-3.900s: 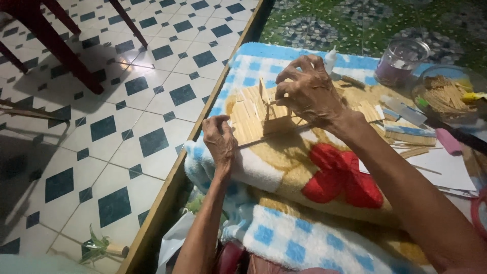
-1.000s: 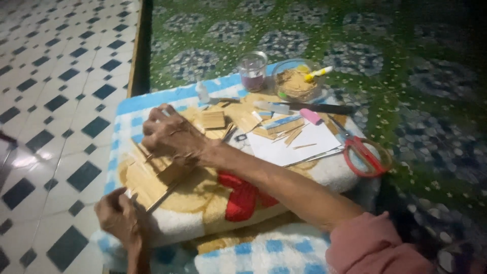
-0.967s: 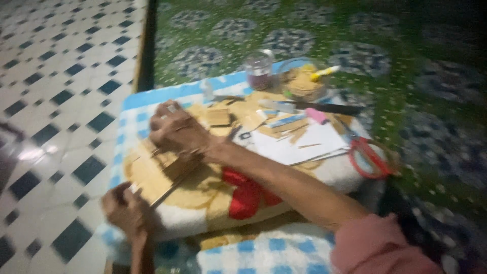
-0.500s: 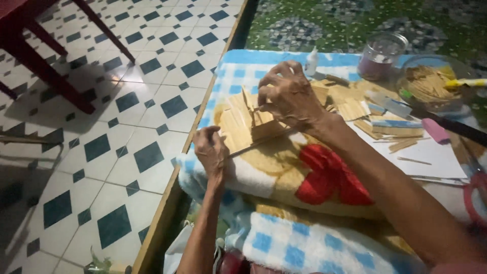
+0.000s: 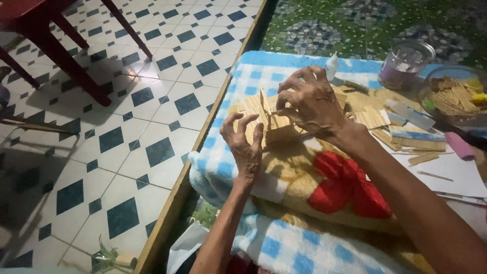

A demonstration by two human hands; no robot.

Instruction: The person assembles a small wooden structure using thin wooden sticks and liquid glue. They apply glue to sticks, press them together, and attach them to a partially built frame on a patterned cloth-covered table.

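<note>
Wooden stick model (image 5: 271, 127) sits between left hand (image 5: 243, 144), fingers spread, and pinching right hand (image 5: 309, 101).

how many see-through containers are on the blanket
2: a clear jar at the far edge, and a clear bowl of wooden sticks just right of it. More may lie outside the frame.

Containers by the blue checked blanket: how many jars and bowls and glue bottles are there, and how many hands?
Glass jar: 1
Clear bowl of sticks: 1
White glue bottle: 1
Hands: 2, the left hand and the right hand, both at the little stick model
Total: 5
</note>
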